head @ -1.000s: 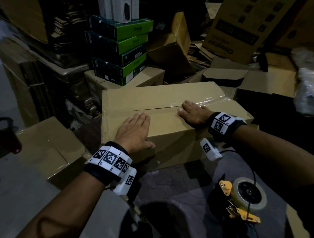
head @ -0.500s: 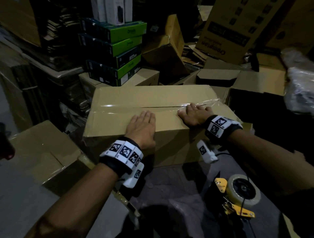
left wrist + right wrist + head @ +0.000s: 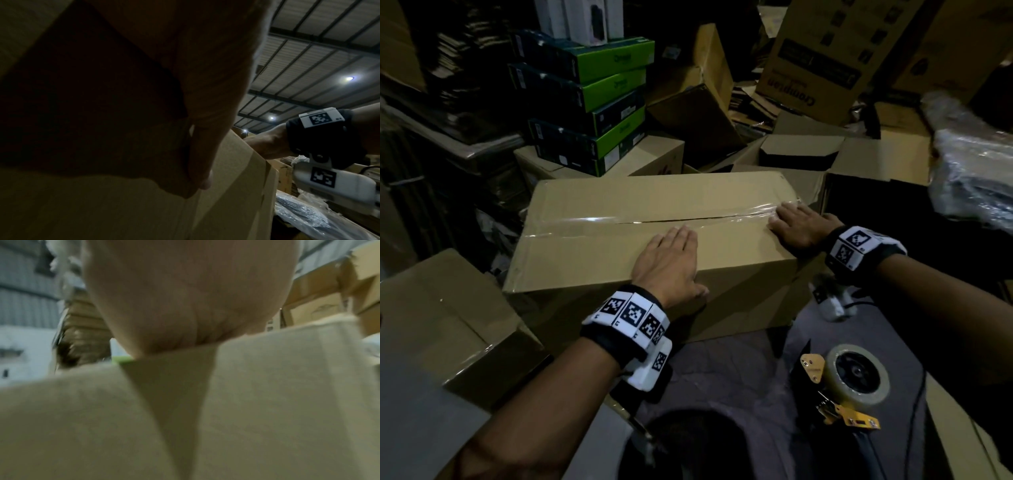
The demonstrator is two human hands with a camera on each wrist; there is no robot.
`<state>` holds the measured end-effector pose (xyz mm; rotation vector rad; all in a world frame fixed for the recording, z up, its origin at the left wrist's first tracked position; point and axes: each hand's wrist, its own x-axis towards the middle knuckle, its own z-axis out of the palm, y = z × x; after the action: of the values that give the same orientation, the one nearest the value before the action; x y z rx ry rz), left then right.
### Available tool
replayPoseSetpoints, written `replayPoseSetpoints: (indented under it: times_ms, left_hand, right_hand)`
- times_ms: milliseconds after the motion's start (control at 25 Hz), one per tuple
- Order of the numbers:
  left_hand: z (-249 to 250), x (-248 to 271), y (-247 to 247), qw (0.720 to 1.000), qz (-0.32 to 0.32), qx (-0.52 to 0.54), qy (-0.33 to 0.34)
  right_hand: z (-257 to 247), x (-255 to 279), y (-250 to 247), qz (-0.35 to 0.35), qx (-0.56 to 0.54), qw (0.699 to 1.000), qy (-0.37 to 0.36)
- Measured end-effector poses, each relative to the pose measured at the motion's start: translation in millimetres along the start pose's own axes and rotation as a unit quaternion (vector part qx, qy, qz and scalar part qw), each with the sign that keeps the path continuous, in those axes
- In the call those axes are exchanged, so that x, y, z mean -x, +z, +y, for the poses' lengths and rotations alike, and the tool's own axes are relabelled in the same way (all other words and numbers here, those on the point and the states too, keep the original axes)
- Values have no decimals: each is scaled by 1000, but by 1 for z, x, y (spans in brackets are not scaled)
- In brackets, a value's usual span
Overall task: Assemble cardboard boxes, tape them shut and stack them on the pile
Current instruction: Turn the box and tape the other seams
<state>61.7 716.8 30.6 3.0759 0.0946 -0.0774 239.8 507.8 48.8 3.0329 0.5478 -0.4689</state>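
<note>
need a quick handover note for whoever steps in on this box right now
Left hand: flat on the cardboard box, near its front edge, holding nothing.
Right hand: pressing the clear tape down at the box's right end.
Tape dispenser: on the floor, right of you.
Done: flaps closed, tape laid along the top seam.
Left: finish smoothing the tape, then stack the box on the pile.

Warehouse or storeroom. Evidence: stacked green product cartons point(image 3: 599, 99), piled cardboard boxes point(image 3: 822, 51), flattened cardboard, plastic wrap point(image 3: 976, 178), and a corrugated metal roof point(image 3: 320, 53) with ceiling lamps.
</note>
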Motion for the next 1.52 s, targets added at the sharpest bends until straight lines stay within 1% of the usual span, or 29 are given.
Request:
replayPoseSetpoints:
  times_ms: [40, 120, 240, 320, 400, 480, 720, 800, 920, 1040, 1120, 1200, 1280, 1320, 1360, 1400, 1440, 1480, 1520]
  left_hand:
    - [0, 1, 0, 1000, -1, 1, -1]
    - [0, 1, 1, 1000, 0, -1, -1]
    - [1, 3, 2, 1000, 5, 0, -1]
    - [2, 4, 1, 1000, 5, -3, -1]
    - [2, 4, 1, 1000, 0, -5, 0]
    - [1, 3, 1, 1000, -3, -6, 2]
    - [-12, -2, -3, 999, 32, -31, 14]
    - [-23, 0, -5, 999, 32, -36, 8]
    - [-41, 8, -9, 1000, 17, 3, -25]
    - [-57, 16, -8, 997, 20, 58, -49]
    - [-59, 23, -7, 996, 17, 74, -52]
    - [-55, 27, -8, 990, 34, 123, -65]
    - [-49, 30, -7, 969, 75, 206, -116]
    - [-48, 30, -7, 954, 98, 234, -158]
    - [-47, 30, -6, 935, 121, 260, -206]
    - [-47, 29, -6, 909, 145, 297, -254]
    - [-47, 28, -8, 873, 163, 351, -297]
    - [-46, 28, -11, 826, 176, 417, -337]
    - [-47, 24, -10, 769, 186, 483, -374]
  right_hand:
    - [4, -10, 4, 7, 9, 1000, -14]
    - [12, -24, 12, 19, 2, 1000, 15]
    - [2, -7, 10, 38, -6, 999, 38]
    - [2, -3, 9, 37, 1, 998, 54]
    - [4, -2, 9, 45, -26, 995, 90]
    - [5, 0, 8, 57, -41, 992, 101]
    - [-3, 24, 10, 49, -96, 988, 110]
    - [-11, 41, 13, 49, -93, 989, 103]
    - [-36, 73, 19, 46, -66, 993, 86]
    - [-52, 93, 18, 46, -40, 995, 74]
    - [-55, 99, 6, 60, -27, 996, 66]
    - [-57, 98, -11, 78, -16, 996, 46]
    - [-65, 86, -27, 79, -30, 996, -1]
    - [-72, 77, -35, 71, -53, 996, -30]
    - [-80, 65, -42, 60, -90, 993, -51]
    - [-90, 53, -49, 44, -137, 987, -67]
    - [-101, 41, -55, 25, -180, 980, -78]
    - [-109, 30, -61, 8, -211, 974, -79]
    - [-118, 20, -66, -8, -232, 969, -80]
